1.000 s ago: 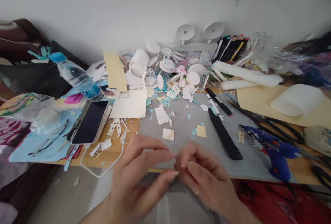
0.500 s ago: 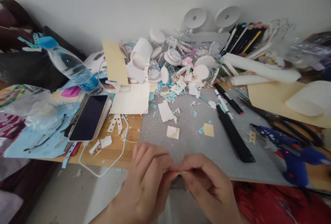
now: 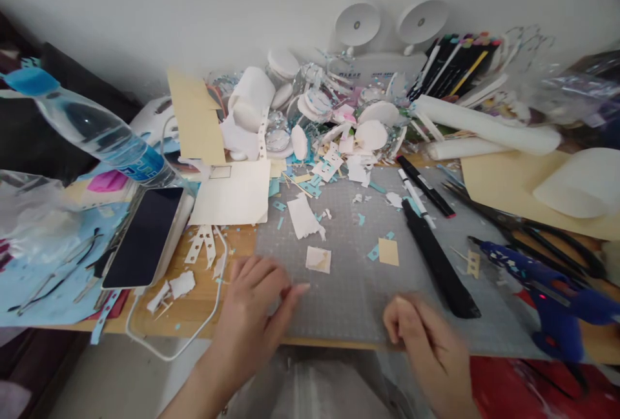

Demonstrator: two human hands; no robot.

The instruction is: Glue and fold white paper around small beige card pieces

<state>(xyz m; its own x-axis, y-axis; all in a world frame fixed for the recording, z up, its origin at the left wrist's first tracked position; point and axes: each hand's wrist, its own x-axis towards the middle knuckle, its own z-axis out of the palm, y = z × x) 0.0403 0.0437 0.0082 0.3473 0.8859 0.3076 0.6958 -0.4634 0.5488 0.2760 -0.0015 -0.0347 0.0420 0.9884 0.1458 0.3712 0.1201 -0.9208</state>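
Note:
My left hand (image 3: 259,306) hovers over the front left of the grey cutting mat (image 3: 339,303). Its fingers are loosely bent, the thumb stands apart, and nothing shows between them. Farther right, my right hand (image 3: 429,345) is closed at the front edge, thumb against curled fingers; whatever it may hold is hidden. Beyond the left thumb lies a small white rectangle of paper (image 3: 318,259) with a beige patch. A plain beige paper square (image 3: 388,252) rests beside a blue scrap, and a torn white paper piece (image 3: 304,217) lies farther back.
On the right are a blue glue gun (image 3: 542,283), black scissors (image 3: 527,228), a black sheath-like strip (image 3: 440,261) and markers (image 3: 426,186). At left stand a water bottle (image 3: 97,128) and a phone (image 3: 145,238) with a white cable. White foam discs and scraps crowd the back.
My hands, pinched together at the front edge before, have separated. The left has loosened its fingers; the right has moved right and is curled. The view has shifted slightly.

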